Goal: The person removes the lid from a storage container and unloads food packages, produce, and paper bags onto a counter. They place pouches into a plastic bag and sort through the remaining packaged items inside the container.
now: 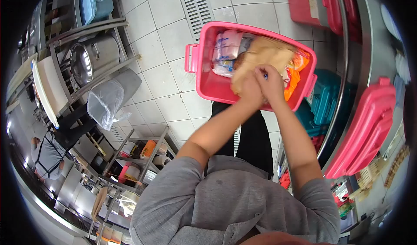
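Observation:
A pink plastic tub [201,78] stands in front of me on the floor. Inside it a large tan bag [263,49], partly blurred, fills the middle. Over the bag's near part my left hand [252,88] is closed on the tan material. My right hand [271,82] touches the left one, its fingers pinched together at the same spot; a tiny blue spot shows by its fingertips, and what they grip is hidden. Orange packets [295,78] lie to the right in the tub, and clear plastic packs [226,45] to the left.
A pink lid [365,130] leans at the right, near a metal rail and teal bins [323,97]. At left stand a lined waste bin [115,95], a steel pot [93,58] and a shelf [152,158]. Another person [50,154] works at far left.

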`<state>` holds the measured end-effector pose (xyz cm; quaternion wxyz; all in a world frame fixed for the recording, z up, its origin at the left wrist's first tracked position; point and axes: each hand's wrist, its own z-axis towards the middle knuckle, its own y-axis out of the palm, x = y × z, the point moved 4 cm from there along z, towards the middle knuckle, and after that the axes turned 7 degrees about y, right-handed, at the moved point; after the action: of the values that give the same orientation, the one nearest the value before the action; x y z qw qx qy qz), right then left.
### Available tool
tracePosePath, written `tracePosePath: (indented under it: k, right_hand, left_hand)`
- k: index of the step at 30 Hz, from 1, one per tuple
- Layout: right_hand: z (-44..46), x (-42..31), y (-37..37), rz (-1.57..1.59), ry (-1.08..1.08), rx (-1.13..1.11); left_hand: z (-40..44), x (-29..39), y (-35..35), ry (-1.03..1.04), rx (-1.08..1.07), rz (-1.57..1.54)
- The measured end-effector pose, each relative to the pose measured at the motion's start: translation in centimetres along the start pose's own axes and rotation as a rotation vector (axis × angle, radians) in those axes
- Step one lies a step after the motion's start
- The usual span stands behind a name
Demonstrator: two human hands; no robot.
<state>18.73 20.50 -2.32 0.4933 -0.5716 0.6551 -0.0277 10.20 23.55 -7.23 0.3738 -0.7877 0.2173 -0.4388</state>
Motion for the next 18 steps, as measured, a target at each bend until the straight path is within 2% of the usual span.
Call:
tracePosePath:
  k: [1, 3, 4, 6, 7, 9, 10, 11, 12, 13, 15, 17, 18]
  right_hand:
    - [2.7, -0.9, 1.2, -0.145, 0.070, -0.060]
    - [8.5, -0.8, 4.8, -0.284, 0.227, -0.209]
    - [10.8, -1.1, 6.7, -0.295, 0.220, -0.219]
    - [13.5, -0.4, 11.1, -0.373, 0.420, -0.332]
    - [14.2, 0.7, 13.4, -0.386, 0.422, -0.341]
    - [14.8, 4.4, 18.1, 0.002, 0.569, -0.258]
    - [14.6, 4.8, 18.7, -0.181, 0.472, -0.070]
    - [14.7, 5.9, 19.0, -0.192, 0.478, -0.077]
    - [14.4, 5.6, 18.1, -0.157, 0.476, -0.150]
    - [14.0, 5.2, 17.0, -0.119, 0.475, -0.223]
    - [11.5, 3.3, 12.3, 0.012, 0.292, -0.303]
    - [8.1, 2.1, 6.2, 0.118, 0.258, -0.324]
    - [6.3, 1.8, 3.2, 0.116, 0.267, -0.276]
  left_hand:
    - [-0.6, 0.8, 0.4, 0.029, 0.132, -0.090]
    - [-0.2, 2.6, -0.4, 0.007, -0.471, -0.175]
    - [-0.2, 2.0, 0.6, -0.004, -0.465, -0.185]
    - [-0.5, 1.6, 2.3, 0.255, -0.138, -0.186]
    - [-0.8, 1.3, 1.8, 0.245, -0.137, -0.198]
    - [-1.3, -0.8, -0.4, 0.007, -0.036, -0.906]
    - [-1.7, -1.7, -0.5, 0.001, -0.033, -0.917]
    - [-2.6, -2.2, -1.0, 0.153, -0.003, -0.855]
    - [-3.5, -2.3, -1.5, 0.304, 0.028, -0.794]
    - [-4.6, -3.0, -2.2, 0.296, 0.028, -0.808]
    - [-6.5, -4.4, -4.8, 0.472, 0.170, -0.764]
    - [-7.2, -7.2, -5.5, 0.336, 0.111, -1.031]
    - [-7.0, -9.0, -4.5, 0.210, 0.186, -0.983]
